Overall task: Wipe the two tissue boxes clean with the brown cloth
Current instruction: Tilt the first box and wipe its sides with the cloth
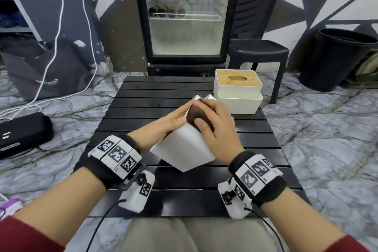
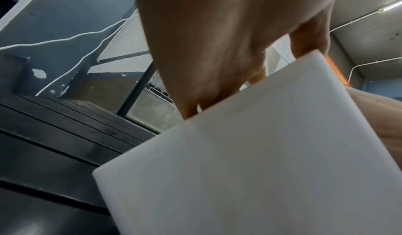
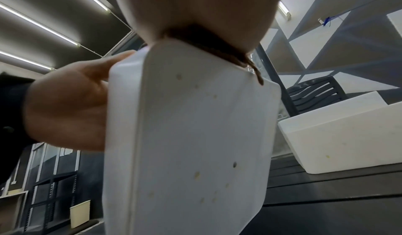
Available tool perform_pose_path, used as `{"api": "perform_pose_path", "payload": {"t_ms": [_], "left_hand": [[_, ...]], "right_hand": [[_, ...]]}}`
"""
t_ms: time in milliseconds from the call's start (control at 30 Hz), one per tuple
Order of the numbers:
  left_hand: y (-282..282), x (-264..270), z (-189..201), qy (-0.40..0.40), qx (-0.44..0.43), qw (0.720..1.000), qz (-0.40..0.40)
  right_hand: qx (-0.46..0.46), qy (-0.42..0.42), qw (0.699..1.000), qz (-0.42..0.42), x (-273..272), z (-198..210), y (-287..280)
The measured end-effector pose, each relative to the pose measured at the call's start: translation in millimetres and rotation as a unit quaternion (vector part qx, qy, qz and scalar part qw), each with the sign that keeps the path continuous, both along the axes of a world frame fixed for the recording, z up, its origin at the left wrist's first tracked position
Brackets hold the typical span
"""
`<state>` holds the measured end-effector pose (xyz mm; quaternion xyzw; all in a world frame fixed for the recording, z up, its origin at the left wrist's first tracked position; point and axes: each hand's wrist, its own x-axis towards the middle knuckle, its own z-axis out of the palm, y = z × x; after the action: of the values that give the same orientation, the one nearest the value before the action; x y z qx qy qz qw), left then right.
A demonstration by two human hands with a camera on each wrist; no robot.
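A white tissue box is held tilted above the middle of the black slatted table. My left hand grips its left side, thumb on the upper edge. My right hand holds the brown cloth and presses it against the box's upper end. In the right wrist view the cloth sits under my right hand, and the box face shows small yellowish spots. The left wrist view shows my left hand behind the box. A second tissue box with a wooden lid stands at the back right.
The lidded box rests on a white open tray. Beyond the table stand a glass-door fridge, a black stool and a black bin. A black case and white cables lie on the marble floor at left.
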<state>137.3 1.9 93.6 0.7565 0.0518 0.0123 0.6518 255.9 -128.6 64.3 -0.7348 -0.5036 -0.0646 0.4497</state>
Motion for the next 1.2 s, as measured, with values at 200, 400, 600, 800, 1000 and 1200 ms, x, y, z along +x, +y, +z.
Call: {"api": "perform_pose_path", "payload": {"t_ms": [200,400,600,800,1000,1200], "left_hand": [[0.8,-0.8,2.0,0.004,-0.007,1.0,0.002],[2.9,2.2,1.7,-0.002,-0.01,1.0,-0.021],[5.4,3.7,-2.2,0.005,-0.021,1.0,-0.022],[5.3,2.6,-4.0,0.006,-0.031,0.999,-0.021],[7.1,-0.8,-1.8,0.007,-0.035,0.999,-0.012],[7.5,-4.6,-0.3,0.003,-0.042,0.999,0.006]], "right_hand": [[-0.001,0.021,1.0,-0.015,19.2,3.6,13.7],[-0.016,0.023,0.999,-0.041,39.6,5.3,21.5],[-0.045,0.036,0.996,-0.064,54.9,5.4,23.2],[-0.058,0.055,0.994,-0.077,62.0,1.1,21.3],[-0.075,0.059,0.992,-0.08,68.4,-4.2,16.5],[-0.056,0.1,0.991,-0.068,70.5,-14.6,5.9]]}}
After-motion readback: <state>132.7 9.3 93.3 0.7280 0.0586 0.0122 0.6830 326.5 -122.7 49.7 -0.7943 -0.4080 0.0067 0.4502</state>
